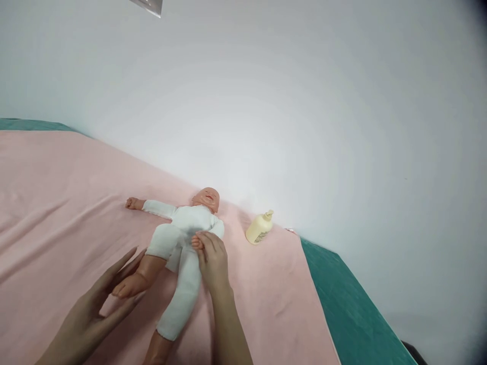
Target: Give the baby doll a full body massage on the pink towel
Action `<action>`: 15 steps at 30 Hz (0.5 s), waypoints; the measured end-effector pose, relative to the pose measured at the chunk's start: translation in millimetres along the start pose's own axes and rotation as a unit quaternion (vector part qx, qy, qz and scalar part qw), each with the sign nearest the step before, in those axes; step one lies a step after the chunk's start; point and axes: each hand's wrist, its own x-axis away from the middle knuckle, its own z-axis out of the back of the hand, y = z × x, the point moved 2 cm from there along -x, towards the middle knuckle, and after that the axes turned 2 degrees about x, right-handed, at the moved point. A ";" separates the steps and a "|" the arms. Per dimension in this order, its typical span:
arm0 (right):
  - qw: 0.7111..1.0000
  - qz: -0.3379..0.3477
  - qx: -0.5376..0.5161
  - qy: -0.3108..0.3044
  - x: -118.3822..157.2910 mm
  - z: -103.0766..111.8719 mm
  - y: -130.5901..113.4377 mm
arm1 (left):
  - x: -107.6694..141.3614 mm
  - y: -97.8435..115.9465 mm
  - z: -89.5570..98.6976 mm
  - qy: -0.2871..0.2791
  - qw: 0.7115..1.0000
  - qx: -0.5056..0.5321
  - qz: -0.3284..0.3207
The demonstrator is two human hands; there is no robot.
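A baby doll [194, 219] with a white cloth body lies on its back on a pink sheet [266, 304], its head toward the wall. My left hand [101, 299] is beside the doll's raised bare foot [133, 284], fingers apart around it, with the thumb below and the other fingers behind the leg. My right hand [213, 258] has its fingers closed on the doll's small hand [197, 242], over the doll's lower belly. The doll's other arm stretches out to the left.
A pale yellow pump bottle [258, 229] stands on the sheet right of the doll, near the white wall [304, 126]. Green cloth [342, 294] shows beyond the sheet's right edge. A dark object is at the lower right.
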 end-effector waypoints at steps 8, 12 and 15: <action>0.997 0.023 0.035 -0.060 -1.4 -3.8 -1.5 | -28.2 -8.9 -4.0 -0.068 0.996 0.056 -0.003; 0.999 0.011 0.013 -0.047 -1.1 -4.0 0.6 | -24.2 -12.8 -1.9 -0.052 0.998 0.029 -0.022; 0.997 -0.049 -0.053 -0.003 -0.3 0.2 3.9 | -13.2 -10.1 3.0 -0.014 0.999 -0.013 -0.035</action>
